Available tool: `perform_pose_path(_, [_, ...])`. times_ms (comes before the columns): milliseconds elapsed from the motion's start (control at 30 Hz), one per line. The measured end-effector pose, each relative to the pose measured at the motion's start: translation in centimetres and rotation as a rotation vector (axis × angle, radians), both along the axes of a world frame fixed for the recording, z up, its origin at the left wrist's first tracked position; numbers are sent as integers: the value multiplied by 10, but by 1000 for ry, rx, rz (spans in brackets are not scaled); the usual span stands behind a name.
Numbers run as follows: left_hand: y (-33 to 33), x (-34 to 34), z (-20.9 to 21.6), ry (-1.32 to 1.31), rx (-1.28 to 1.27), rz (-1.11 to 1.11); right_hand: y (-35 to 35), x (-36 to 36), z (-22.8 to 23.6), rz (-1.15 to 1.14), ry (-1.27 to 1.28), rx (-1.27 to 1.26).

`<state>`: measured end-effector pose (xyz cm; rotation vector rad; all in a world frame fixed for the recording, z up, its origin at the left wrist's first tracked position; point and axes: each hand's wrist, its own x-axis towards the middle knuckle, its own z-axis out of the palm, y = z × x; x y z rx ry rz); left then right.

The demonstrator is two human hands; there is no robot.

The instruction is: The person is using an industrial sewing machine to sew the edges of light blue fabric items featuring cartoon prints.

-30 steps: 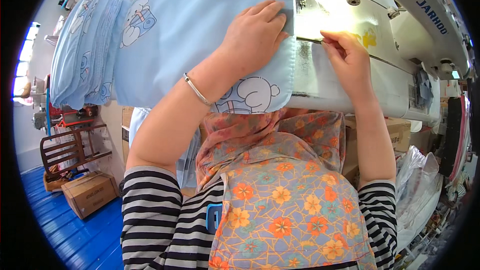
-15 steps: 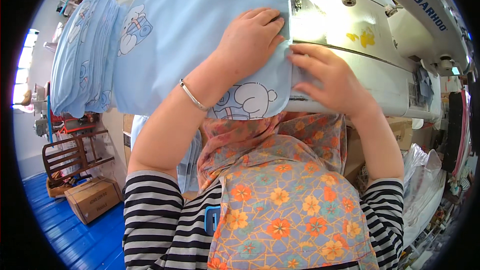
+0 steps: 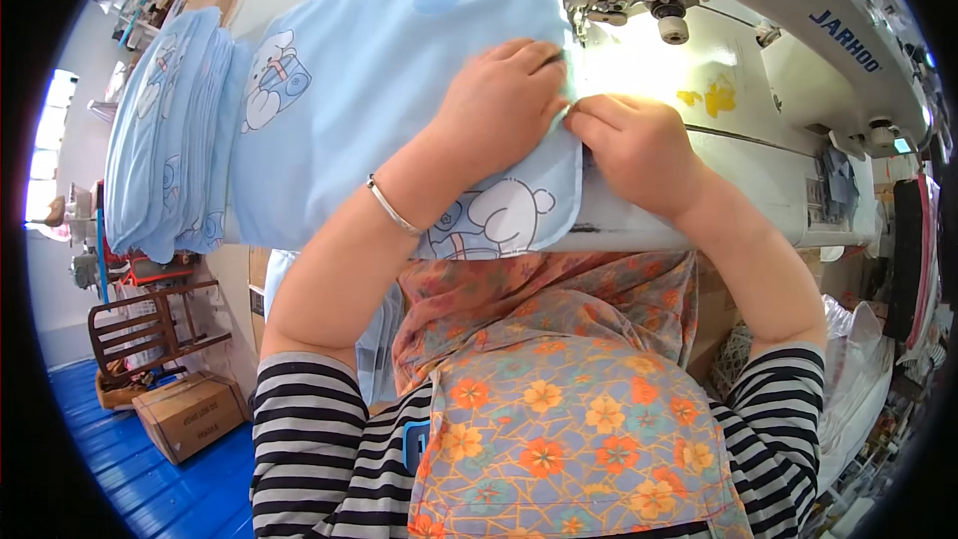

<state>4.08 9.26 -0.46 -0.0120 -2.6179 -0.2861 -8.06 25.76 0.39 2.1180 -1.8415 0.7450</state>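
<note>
A light blue fabric piece [image 3: 349, 120], printed with white cartoon animals, lies flat on the sewing table with its right edge beside the sewing machine [image 3: 788, 20]. My left hand [image 3: 504, 100] rests on the cloth close to that edge, fingers curled and pressed together on it; its fingertips are partly hidden. Right at the border, my right hand [image 3: 639, 150] pinches the fabric edge between thumb and fingers, almost touching my left thumb. The machine's needle area is just beyond both hands, at the cloth's far right corner.
A thick stack of similar blue fabric pieces [image 3: 165, 140] sits at the left of the table. A cardboard box [image 3: 195, 414] and a brown wooden chair [image 3: 150, 329] stand on the blue floor. Clear plastic wrapping [image 3: 853, 359] lies at the right.
The fabric has come slightly nearer to me along its far edge. My right hand, loosely spread before, has closed on the right edge. My left hand stays on the cloth.
</note>
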Motion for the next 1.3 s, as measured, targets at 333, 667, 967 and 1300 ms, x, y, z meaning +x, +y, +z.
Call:
perform_pose_path(333, [-2,-14,-2,9,-12,-6,3,-2,-5,-81,-45,-40])
perform_pose_path(667, [-6,-20,0,-10,-5,10,1,-4,-7,-119,-60,-42])
perform_pose_path(967, [7,-10,4,25,-83,3,8,1,-5,-94,-83,9])
perform_pose_path(1300, [-6,-16,-3,-7,-70,-46,5,-3,-7,-116,-77,-37])
